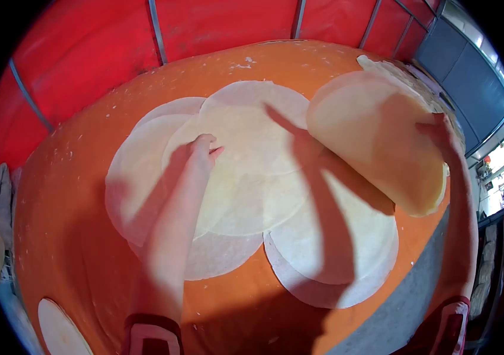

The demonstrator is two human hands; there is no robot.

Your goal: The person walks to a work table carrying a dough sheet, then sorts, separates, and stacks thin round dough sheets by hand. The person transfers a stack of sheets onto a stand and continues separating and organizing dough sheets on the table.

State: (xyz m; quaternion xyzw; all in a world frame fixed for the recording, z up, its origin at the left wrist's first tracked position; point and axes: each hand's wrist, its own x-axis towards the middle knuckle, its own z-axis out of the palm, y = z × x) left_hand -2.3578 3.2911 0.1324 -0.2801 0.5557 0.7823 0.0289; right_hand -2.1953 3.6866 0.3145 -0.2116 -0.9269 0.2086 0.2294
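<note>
Thin round pale sheets (246,195) lie overlapping on an orange surface (74,236). Over the upper middle of the pile is my left hand (204,148), its fingers bent together; whether anything is pinched in them is too small to tell. My right hand (435,127), at the right, grips the edge of a large round sheet (370,130), which is lifted and tilted over the right side of the pile. Part of the right fingers is hidden at the sheet's edge. Shadows of both arms fall across the sheets.
A red wall covering (222,35) with metal bars stands behind the surface. More sheets (59,328) lie at the lower left corner. A pale crumpled heap (397,71) sits at the back right. Grey floor (382,319) shows at the lower right.
</note>
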